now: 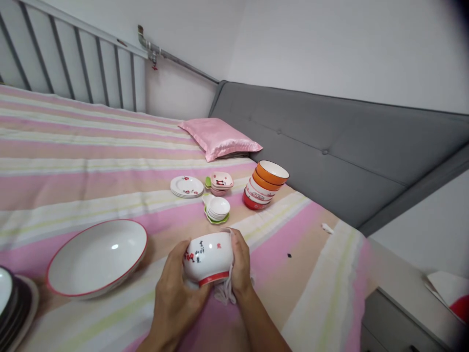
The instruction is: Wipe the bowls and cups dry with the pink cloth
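White bowl (211,255), clasped between both grips (171,289) (241,266)

A bed (76,190) with a cover striped in pink, beige, white and yellow-green carries everything. Left of the hands (174,296) sits a large white bowl with a red rim (98,256), and farther left a dark stack of dishes (22,313). Beyond the hands lie flowered plates (187,186), pink square dishes (221,182) and small white dishes (219,208); beyond and to their right, stacked bowls (266,183). Farthest beyond is a pink pillow (222,137). Right of the hands lie a black speck (289,255) and a white scrap (327,228).
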A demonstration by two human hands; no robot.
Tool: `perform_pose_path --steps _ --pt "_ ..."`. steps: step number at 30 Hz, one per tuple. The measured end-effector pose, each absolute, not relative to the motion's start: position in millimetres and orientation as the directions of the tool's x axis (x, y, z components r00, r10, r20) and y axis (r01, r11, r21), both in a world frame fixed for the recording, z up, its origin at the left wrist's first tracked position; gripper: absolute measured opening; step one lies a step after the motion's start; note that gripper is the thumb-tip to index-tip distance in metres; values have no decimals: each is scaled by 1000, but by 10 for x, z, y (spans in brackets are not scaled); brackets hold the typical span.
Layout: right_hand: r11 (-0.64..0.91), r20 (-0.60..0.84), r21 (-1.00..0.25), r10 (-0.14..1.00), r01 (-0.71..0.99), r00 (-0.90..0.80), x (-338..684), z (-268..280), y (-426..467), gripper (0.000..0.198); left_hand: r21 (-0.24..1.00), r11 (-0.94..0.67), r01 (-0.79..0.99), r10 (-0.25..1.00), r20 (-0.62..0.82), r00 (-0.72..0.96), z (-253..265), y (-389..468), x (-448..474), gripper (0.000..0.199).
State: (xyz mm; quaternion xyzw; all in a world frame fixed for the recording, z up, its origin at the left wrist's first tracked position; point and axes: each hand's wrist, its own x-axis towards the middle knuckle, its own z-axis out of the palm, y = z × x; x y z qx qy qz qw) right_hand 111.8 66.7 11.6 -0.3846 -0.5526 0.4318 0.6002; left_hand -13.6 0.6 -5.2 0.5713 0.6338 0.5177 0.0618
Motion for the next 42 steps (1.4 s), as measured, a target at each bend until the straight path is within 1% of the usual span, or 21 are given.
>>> perform_pose_path --steps 3,5,9,11,13,17,22,25,28,30,33,35,38,40,42 --pt "363 362 -927 932 -92 25 1155 173 612 35 784 -213 583 805 479 -350 -62 7 -119 76" --pt "383 382 -918 924 -100 29 1181 196 577 34 841 -211 498 824 427 -372 -32 -1 -99 77" --pt "373 365 -918 927 -133 80 1207 177 536 35 966 -139 216 872 223 -437 51 -31 -57 80" --pt "357 346 -923 933 -142 100 1203 146 528 37 990 -122 72 899 141 -416 60 -40 -37 81" --pt "343 329 -930 937 -134 116 1189 113 524 40 990 -126 -55 911 94 -402 49 -43 -12 80" --pt "303 272 -939 944 -164 190 1134 65 489 44 954 -116 -278 889 -25 -457 73 -59 87 81" --pt "285 212 -938 921 -198 326 1047 19 415 46 889 -103 -446 882 -126 -454 156 -121 224 68" --pt "266 180 -937 923 -227 340 1039 -13 385 46 866 -112 -487 900 -120 -420 95 -137 241 64" --pt "247 172 -944 935 -219 311 1090 -10 367 46 870 -134 -474 930 -55 -364 -16 -136 228 65" --pt "267 211 -951 928 -155 307 1147 19 367 44 876 -152 -458 951 4 -309 -70 -138 222 64" --pt "341 317 -939 903 -34 290 1244 76 385 43 890 -168 -424 962 56 -266 -93 -146 243 63" --pt "377 367 -926 895 9 252 1316 103 406 44 900 -182 -397 958 72 -276 -87 -153 284 65" --pt "396 395 -918 900 31 186 1452 132 448 45 908 -180 -378 960 78 -269 -61 -202 378 74" --pt "390 392 -920 916 37 85 1566 158 475 42 911 -169 -376 962 69 -265 -24 -299 459 76" --pt "361 361 -931 932 -45 4 1697 192 489 41 915 -147 -375 968 55 -245 33 -467 553 74"
